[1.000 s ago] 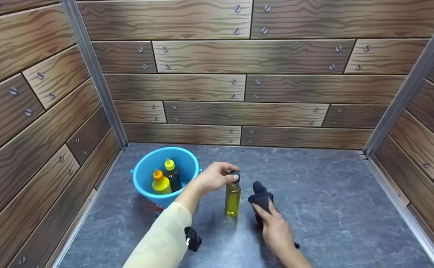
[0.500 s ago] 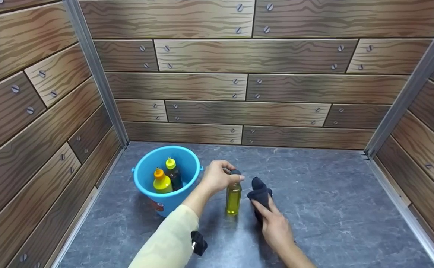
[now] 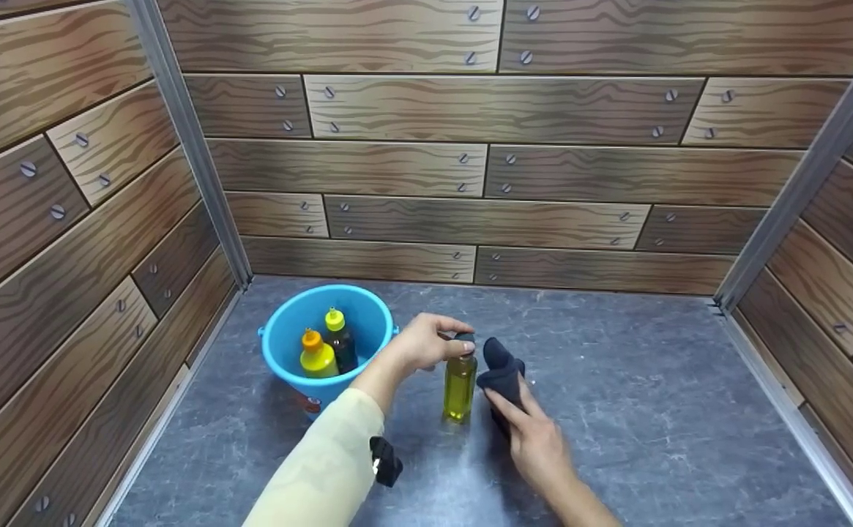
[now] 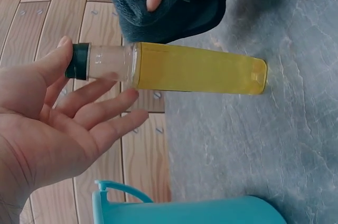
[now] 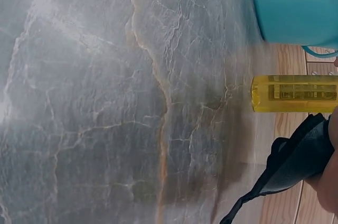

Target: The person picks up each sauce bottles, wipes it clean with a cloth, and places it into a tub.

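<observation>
A glass oil bottle (image 3: 459,388) with yellow-green oil and a dark cap stands upright in the head view. My left hand (image 3: 426,344) pinches the cap between thumb and index finger, while its other fingers spread beside the neck in the left wrist view. On the bottle's right, my right hand (image 3: 539,443) grips a folded dark blue cloth (image 3: 503,377). A small gap separates cloth and bottle in the head view. The plush folds of the cloth show above the bottle in the left wrist view, with a fingertip pressed on them.
A blue bucket (image 3: 272,359) stands left of the bottle, close to my left forearm. Inside it are a yellow squeeze bottle (image 3: 318,362) with an orange cap and a dark bottle (image 3: 342,348) with a yellow cap. Wood-patterned walls (image 3: 411,168) enclose the grey marbled surface (image 3: 653,380).
My right hand has brought the cloth leftward, closer to the bottle. The left thumb and fingers have shifted about the cap, and the bottle stays in nearly the same spot.
</observation>
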Motion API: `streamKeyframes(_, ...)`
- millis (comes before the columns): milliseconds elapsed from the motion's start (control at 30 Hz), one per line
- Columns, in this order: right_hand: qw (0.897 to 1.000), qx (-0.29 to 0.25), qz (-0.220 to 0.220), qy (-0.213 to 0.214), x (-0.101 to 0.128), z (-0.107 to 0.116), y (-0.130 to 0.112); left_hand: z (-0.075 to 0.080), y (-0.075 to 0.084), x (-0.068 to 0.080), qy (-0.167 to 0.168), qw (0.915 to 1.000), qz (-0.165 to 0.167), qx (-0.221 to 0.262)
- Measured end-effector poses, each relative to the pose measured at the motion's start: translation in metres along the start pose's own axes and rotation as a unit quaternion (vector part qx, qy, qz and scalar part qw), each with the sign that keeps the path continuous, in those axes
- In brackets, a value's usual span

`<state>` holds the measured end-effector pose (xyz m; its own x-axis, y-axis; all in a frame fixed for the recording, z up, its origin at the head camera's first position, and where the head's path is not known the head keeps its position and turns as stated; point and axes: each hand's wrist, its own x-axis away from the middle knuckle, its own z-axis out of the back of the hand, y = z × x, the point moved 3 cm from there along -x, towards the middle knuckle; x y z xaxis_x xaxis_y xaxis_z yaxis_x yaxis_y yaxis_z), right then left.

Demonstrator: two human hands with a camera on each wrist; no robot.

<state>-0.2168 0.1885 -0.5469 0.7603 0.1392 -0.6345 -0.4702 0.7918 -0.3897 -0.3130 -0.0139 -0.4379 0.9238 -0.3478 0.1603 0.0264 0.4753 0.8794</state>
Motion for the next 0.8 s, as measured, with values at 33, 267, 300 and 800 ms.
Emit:
streamKeyframes(33, 1.0, -0.004, 0.01, 0.0, -0.001, 0.0, -0.002, 0.001, 0.0, 0.0, -0.007, 1.0, 0.005, 0.002)
streamKeyframes(267, 0.998, -0.027, 0.041, -0.035, -0.008, -0.001, -0.012, 0.004, 0.001, 0.002, -0.034, 0.9993, 0.015, -0.003)
streamKeyframes(300, 0.998, -0.024, 0.039, -0.044, -0.009, -0.002, -0.013, 0.003, 0.001, 0.002, -0.036, 0.9992, 0.018, 0.0)
streamKeyframes(800, 0.99, 0.013, 0.003, -0.139, -0.031, -0.014, -0.024, 0.002, 0.0, 0.001, -0.046, 0.9974, 0.05, 0.024)
